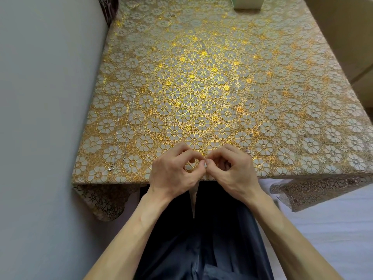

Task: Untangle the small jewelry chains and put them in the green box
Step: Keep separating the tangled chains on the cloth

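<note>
My left hand and my right hand meet at the table's near edge, thumbs and forefingers pinching a tiny silver piece of chain between them. The rest of that chain is hard to make out; small silver bits lie on the cloth just right of my right hand. A long thin silver chain lies stretched out on the left side of the table, its ends near the front edge. The pale green box stands at the far edge, cut off by the frame's top.
The table wears a gold floral lace cloth that hangs over the front edge. A grey wall runs close along the left. A beige chair stands at the right, a pale surface lies at lower right, and my dark trousers are below the hands.
</note>
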A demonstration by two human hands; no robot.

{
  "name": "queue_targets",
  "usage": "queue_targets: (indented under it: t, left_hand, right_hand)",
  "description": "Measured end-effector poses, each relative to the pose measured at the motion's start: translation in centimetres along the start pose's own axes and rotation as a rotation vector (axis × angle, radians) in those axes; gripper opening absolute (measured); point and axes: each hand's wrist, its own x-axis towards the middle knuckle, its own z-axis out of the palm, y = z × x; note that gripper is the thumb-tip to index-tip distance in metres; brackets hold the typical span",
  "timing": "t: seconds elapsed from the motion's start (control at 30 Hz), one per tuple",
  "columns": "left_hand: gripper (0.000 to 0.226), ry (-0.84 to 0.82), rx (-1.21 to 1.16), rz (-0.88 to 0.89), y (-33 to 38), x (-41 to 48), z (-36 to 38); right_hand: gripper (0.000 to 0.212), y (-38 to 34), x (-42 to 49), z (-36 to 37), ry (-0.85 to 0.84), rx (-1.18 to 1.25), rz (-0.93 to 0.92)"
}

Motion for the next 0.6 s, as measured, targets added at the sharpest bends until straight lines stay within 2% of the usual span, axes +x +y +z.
queue_targets:
  t: [0.13,0.3,0.4,0.47,0.6]
  left_hand:
    - [0.011,-0.061,0.018,-0.03,0.1,0.0,-0.2]
    - [0.012,-0.119,-0.107,-0.06,0.3,0.5,-0.7]
    - [0.01,-0.144,-0.103,-0.038,0.5,0.7,-0.9]
    - [0.011,-0.166,-0.138,-0.049,0.7,0.7,-1.6]
    - [0.007,-0.15,-0.251,-0.168,1.7,-0.3,-2.9]
  right_hand:
    - [0.015,-0.3,-0.1,-0.1,-0.034,-0.159,-0.102]
    - [0.015,-1.2,1.0,-1.8,-0.13,-0.356,-0.258]
    - [0.017,-1.5,1.5,-2.5,-0.156,-0.431,-0.284]
    - [0.014,-1.7,1.6,-3.2,-0.156,-0.403,-0.256]
    - [0.004,-2.7,1.1,-4.2,-0.164,-0.083,-0.096]
